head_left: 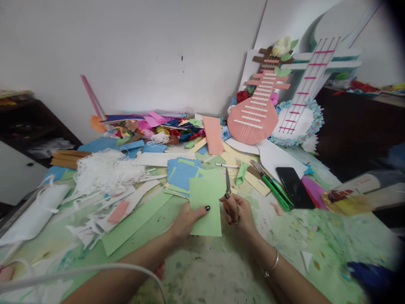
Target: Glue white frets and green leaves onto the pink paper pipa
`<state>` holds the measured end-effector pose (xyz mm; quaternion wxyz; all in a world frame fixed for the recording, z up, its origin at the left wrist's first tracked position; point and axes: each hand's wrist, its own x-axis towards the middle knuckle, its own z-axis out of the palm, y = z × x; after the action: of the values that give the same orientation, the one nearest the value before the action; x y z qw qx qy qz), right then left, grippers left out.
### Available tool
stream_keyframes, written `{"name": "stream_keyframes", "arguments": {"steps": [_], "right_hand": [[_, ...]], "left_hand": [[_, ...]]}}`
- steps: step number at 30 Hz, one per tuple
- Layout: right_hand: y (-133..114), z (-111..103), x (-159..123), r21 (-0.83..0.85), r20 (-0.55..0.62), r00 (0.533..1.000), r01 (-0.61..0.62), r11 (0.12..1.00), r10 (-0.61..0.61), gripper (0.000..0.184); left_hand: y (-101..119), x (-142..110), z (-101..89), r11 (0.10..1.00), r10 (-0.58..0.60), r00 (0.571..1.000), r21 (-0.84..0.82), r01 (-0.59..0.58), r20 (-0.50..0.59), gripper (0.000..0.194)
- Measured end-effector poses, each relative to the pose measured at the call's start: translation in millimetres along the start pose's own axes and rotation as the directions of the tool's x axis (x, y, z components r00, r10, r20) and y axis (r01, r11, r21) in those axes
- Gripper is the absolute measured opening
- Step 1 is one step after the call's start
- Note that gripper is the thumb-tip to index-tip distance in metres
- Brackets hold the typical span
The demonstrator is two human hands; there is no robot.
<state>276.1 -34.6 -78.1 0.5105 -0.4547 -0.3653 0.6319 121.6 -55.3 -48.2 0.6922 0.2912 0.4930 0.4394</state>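
My left hand point(186, 220) grips a light green sheet of paper point(207, 194), its thumb flat on the front and its fingers hidden behind. Just right of the sheet, my right hand point(238, 213) is closed around the handles of a pair of scissors point(228, 179). The blades point up and away from me and look closed, close to the paper's right edge but apart from it. Behind the sheet lies a stack of blue and green paper pieces point(182, 171). A folded green paper piece point(242, 172) rests beyond the scissors.
Green cutters point(274, 188) and a black phone point(294, 185) lie to the right. White string point(107, 171) and a long green strip point(136, 221) are on the left. Paper instruments, one pink point(253, 120), lean at the back. A white cable point(126, 267) crosses the lower left.
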Motion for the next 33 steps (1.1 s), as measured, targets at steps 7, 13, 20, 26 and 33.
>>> {"name": "stream_keyframes", "arguments": {"steps": [7,13,20,26,33], "right_hand": [[-10,-8,-1,-0.023,0.07,0.997,0.019,1.0,-0.017,0.032],[-13,-13,2,0.013,-0.005,1.0,0.002,1.0,-0.002,0.026],[-10,-7,-1,-0.104,0.035,0.999,-0.031,0.994,0.034,0.022],[1,9,-11,-0.027,0.003,1.0,0.005,1.0,-0.005,0.026],[6,16,-18,-0.12,0.227,0.972,-0.028,0.992,0.055,0.034]], "left_hand": [[-3,10,-11.7,0.964,-0.088,0.952,0.267,0.007,0.293,0.033],[16,21,-28.3,0.968,0.01,0.937,0.233,-0.097,0.349,0.024],[24,35,-32.0,0.915,0.343,0.925,-0.163,-0.368,-0.164,0.033],[-3,24,-12.9,0.909,0.313,0.949,-0.281,-0.309,-0.03,0.029],[-6,21,-8.9,0.922,0.374,0.908,-0.028,-0.386,-0.187,0.038]]}}
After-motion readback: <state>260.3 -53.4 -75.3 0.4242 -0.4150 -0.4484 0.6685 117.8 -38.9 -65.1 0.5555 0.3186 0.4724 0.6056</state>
